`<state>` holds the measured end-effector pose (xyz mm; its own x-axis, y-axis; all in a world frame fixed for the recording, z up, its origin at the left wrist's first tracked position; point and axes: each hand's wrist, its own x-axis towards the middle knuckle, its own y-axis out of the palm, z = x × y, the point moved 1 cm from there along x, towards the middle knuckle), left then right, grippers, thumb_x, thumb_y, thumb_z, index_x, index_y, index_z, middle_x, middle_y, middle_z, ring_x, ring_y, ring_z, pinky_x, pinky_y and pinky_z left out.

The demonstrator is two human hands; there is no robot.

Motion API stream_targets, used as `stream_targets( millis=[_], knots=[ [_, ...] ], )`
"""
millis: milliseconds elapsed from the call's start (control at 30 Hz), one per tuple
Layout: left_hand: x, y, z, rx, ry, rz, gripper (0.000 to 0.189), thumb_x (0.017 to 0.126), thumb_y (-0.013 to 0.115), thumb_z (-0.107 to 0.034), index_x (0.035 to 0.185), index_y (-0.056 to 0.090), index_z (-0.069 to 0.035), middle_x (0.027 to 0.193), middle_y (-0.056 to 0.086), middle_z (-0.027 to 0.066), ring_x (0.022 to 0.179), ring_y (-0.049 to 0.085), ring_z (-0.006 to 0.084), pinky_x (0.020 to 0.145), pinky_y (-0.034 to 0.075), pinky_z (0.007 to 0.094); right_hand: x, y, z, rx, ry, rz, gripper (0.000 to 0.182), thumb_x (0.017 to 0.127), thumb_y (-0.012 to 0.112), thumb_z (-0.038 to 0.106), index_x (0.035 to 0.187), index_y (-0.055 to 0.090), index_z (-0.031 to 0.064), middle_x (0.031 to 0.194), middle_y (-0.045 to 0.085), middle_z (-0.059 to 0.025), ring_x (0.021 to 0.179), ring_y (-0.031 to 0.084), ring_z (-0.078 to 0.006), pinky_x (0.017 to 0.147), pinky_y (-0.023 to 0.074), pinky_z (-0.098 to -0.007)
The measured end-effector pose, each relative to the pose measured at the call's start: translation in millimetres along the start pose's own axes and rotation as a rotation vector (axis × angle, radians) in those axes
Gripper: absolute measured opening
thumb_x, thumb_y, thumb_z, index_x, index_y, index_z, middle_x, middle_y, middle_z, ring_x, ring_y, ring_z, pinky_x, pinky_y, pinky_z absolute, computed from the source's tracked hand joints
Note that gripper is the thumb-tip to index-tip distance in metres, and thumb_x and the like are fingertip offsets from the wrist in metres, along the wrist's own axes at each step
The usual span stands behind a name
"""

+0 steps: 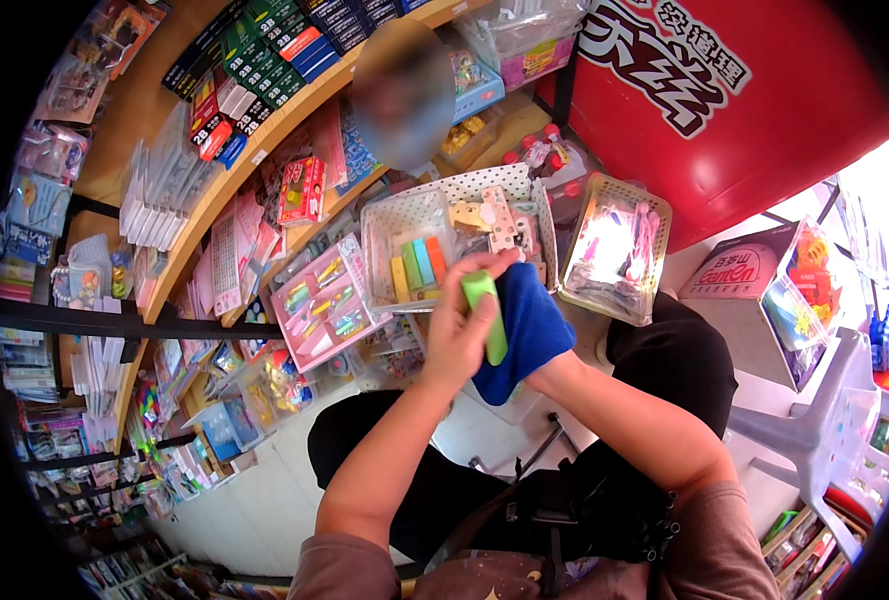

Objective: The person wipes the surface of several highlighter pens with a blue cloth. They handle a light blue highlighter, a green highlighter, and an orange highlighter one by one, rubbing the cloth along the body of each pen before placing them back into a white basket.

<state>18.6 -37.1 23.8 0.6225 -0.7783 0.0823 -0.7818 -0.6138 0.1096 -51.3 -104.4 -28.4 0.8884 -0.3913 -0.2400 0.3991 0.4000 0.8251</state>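
My left hand (455,322) grips a narrow green block-like item (492,322), its thumb and fingers around the upper part. A blue cloth (538,322) is draped over my right hand (545,364), hiding most of its fingers, and lies against the green item's side. Just beyond my left hand stands a clear plastic bin (407,206) holding yellow, green, light blue and orange blocks (435,259) of similar shape. Behind my hands is a white dotted basket (489,176) with packaged small goods, some of them hidden.
A pink compartment tray (305,315) of small items sits left of the bin. To the right stands a cream basket (658,259) of packets. Curved wooden shelves (264,127) with boxed stationery run along the left. A cardboard box (729,315) and a plastic chair (819,420) are at right.
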Motion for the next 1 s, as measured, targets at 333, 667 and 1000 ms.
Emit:
stream_targets(
  millis=[333, 667, 1000],
  knots=[
    [15.0, -24.3, -10.3, -0.829, -0.243, 0.014, 0.05, 0.096, 0.027, -0.044, 0.123, 0.046, -0.007, 0.14, 0.034, 0.0233, 0.132, 0.029, 0.0379, 0.109, 0.02, 0.046, -16.3, 49.5, 51.7, -1.527, -0.147, 0.178, 0.012, 0.077, 0.056, 0.01, 0.086, 0.052, 0.0025, 0.076, 0.051, -0.0076, 0.068, 0.049, -0.0221, 0.059, 0.0396, -0.0303],
    [12.0, -18.4, 9.4, -0.887, -0.183, -0.055, 0.046, 0.095, 0.025, -0.049, 0.118, 0.045, -0.015, 0.136, 0.038, 0.024, 0.126, 0.038, 0.0383, 0.105, 0.029, 0.0486, -14.0, 66.7, 22.6, -2.566, -0.916, 0.171, 0.026, 0.068, 0.054, 0.01, 0.074, 0.054, -0.0153, 0.058, 0.045, -0.0213, 0.054, 0.049, -0.0369, 0.047, 0.0388, -0.0453],
    [2.6, -4.8, 9.3, -0.645, -0.136, -0.088, 0.058, 0.09, 0.025, -0.061, 0.117, 0.041, -0.012, 0.135, 0.04, 0.0211, 0.123, 0.04, 0.0311, 0.105, 0.029, 0.0429, 7.1, 67.8, 20.9, -2.589, -0.502, 0.088, 0.018, 0.071, 0.056, 0.014, 0.072, 0.057, -0.004, 0.061, 0.049, -0.0166, 0.055, 0.052, -0.0298, 0.049, 0.0384, -0.0435]
  ],
)
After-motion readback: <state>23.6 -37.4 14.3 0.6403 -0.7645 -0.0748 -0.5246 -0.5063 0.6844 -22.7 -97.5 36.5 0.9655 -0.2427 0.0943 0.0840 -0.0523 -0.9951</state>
